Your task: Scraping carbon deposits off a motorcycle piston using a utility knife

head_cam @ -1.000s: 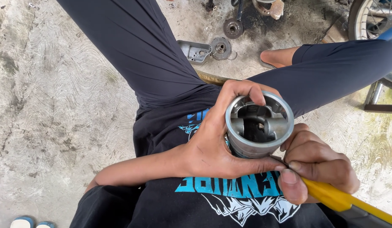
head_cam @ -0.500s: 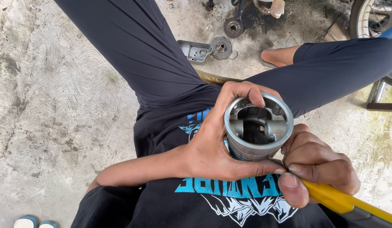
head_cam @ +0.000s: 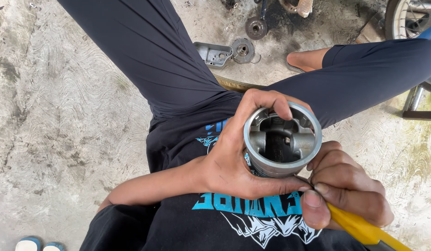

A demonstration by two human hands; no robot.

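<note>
Down at the near left edge of the concrete floor (head_cam: 62,139), two blue sandal tips (head_cam: 36,244) poke into view, just as they did a moment ago. Moving right, the left hand (head_cam: 234,162) wraps the metal piston (head_cam: 282,142), open skirt facing up, held over the person's lap against the black printed T-shirt (head_cam: 243,218). Fingers curl round the far side, the index finger (head_cam: 278,104) hooked over the rim, thumb pressed along the near wall. The grip looks the same as half a second back; the piston has hardly shifted, perhaps tilted a touch more toward the camera. Inside, the pin bosses and dark hollow show clearly.

Just right of it, the right hand (head_cam: 348,188) sits against the piston's lower right side, fingers bunched tight and pinching a yellow-handled tool (head_cam: 364,230); its tip is hidden behind the thumb, so what it touches I cannot tell. That hand stays where it was.

Toward the far edge of the floor lie a grey metal cover (head_cam: 213,53) and two round engine parts (head_cam: 250,39), with a motorcycle wheel (head_cam: 410,21) at the far right corner.
</note>
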